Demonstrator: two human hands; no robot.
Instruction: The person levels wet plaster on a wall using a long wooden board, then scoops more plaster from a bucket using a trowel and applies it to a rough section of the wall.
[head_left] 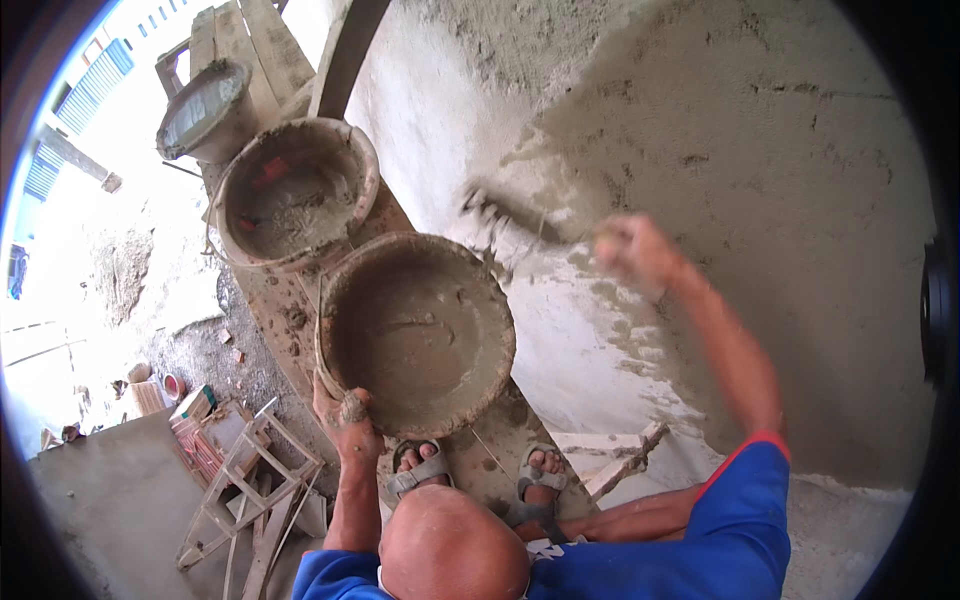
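My left hand (345, 415) grips the near rim of a round pan (470, 290) filled with wet grey mortar, holding it at waist height above the plank. My right hand (635, 250) is raised against the plastered wall (760, 170) and is closed on the handle of a trowel (500, 215). The blurred blade of the trowel points left onto a patch of fresh, darker mortar. A bald head and blue sleeves show at the lower edge, with two sandalled feet (480, 475) standing on the plank below the pan.
A mortar-smeared bucket (295, 195) stands on the wooden plank (270, 300) just beyond the pan, and a second bucket (205, 110) stands further back. Below on the left lie a wooden frame (250, 480), stacked bricks (195, 420) and a concrete slab.
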